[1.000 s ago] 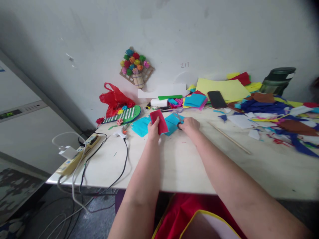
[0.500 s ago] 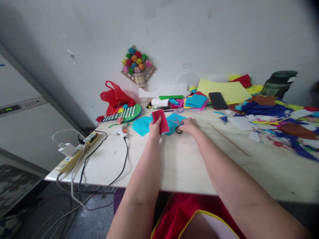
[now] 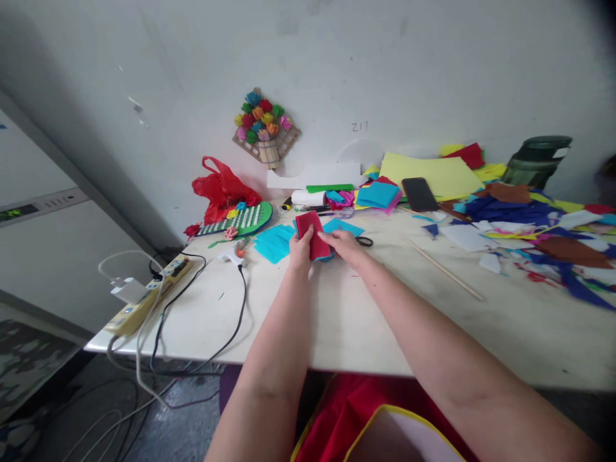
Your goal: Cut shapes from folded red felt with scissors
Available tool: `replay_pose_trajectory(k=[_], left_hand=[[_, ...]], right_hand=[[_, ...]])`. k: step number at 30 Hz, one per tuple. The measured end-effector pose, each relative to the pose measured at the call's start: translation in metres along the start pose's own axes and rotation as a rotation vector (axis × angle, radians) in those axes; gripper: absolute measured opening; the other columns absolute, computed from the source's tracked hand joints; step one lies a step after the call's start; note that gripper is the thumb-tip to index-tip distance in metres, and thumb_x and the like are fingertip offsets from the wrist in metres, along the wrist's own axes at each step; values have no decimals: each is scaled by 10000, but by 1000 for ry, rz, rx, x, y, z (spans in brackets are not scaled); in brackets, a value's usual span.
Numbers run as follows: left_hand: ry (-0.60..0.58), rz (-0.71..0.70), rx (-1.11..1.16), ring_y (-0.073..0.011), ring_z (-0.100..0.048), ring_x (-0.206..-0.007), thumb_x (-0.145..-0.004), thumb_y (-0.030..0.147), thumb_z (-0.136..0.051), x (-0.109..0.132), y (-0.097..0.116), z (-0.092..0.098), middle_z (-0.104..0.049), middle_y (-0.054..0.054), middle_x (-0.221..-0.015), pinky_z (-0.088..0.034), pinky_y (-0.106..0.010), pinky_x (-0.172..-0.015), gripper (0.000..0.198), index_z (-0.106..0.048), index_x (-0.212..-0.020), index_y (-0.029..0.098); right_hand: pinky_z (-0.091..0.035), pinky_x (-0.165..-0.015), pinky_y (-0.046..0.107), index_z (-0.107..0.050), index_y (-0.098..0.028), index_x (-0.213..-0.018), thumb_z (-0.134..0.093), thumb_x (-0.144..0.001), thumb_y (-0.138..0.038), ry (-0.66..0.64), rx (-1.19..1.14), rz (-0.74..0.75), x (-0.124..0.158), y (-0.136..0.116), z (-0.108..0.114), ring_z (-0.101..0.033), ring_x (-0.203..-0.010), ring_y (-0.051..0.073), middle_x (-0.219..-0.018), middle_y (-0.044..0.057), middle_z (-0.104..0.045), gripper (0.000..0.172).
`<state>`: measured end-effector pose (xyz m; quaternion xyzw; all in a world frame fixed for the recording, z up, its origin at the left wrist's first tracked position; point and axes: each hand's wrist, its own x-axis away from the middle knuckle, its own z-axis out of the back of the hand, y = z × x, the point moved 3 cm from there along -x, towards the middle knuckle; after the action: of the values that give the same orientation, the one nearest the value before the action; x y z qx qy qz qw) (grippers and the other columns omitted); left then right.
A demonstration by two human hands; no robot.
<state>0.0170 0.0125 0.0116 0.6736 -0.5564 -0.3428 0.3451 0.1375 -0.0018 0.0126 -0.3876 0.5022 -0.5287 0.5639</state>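
Note:
My left hand (image 3: 301, 249) grips a small stack of red paper (image 3: 308, 226), with the thumb lying across its face. My right hand (image 3: 344, 246) is at the stack's right edge, its thumb and fingers closed on that side. Beneath and on both sides lie blue paper sheets (image 3: 273, 244), partly covered by the hands and the red stack. The black-handled scissors (image 3: 364, 242) rest on the table just right of my right hand; their blades are hidden from view.
A glue gun (image 3: 235, 255) and a power strip (image 3: 144, 298) with cables are on the left. A wooden stick (image 3: 443, 268) lies to the right, before a heap of paper scraps (image 3: 514, 218). A phone (image 3: 420, 194) and a red bag (image 3: 224, 189) sit further back.
My right hand has let go of the scissors, leaving them on the table, and has moved left to the red paper. My left hand stays nearly in place.

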Motion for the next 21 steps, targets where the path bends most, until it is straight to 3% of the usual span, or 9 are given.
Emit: replay_pose_trajectory(k=[6,12,21], left_hand=[[-10,12,18,-179,-643,-664,-527,318,-784,2,0,-2,-665,-51,-730,-527,-324,-697,411,-611,-844,121],[6,4,24,-217,-649,-831,-549,305,-776,2,4,-2,-682,-65,-797,-521,-324,-767,360,-628,-827,132],[42,21,-33,-156,-624,-721,-562,392,-760,1,7,5,-667,-32,-782,-462,-214,-563,370,-599,-792,151]], right_hand=[[-334,-477,232,-548,-186,-572,-587,-662,-395,142,82,129,-7,7,1,-426,-477,110,-479,-42,-471,231],[-353,-509,254,-517,-192,-554,-553,-692,-393,274,164,168,-16,14,10,-424,-480,122,-460,-41,-440,247],[-375,-531,276,-542,-188,-580,-531,-696,-392,351,138,166,-20,20,15,-423,-489,130,-463,-39,-444,234]])
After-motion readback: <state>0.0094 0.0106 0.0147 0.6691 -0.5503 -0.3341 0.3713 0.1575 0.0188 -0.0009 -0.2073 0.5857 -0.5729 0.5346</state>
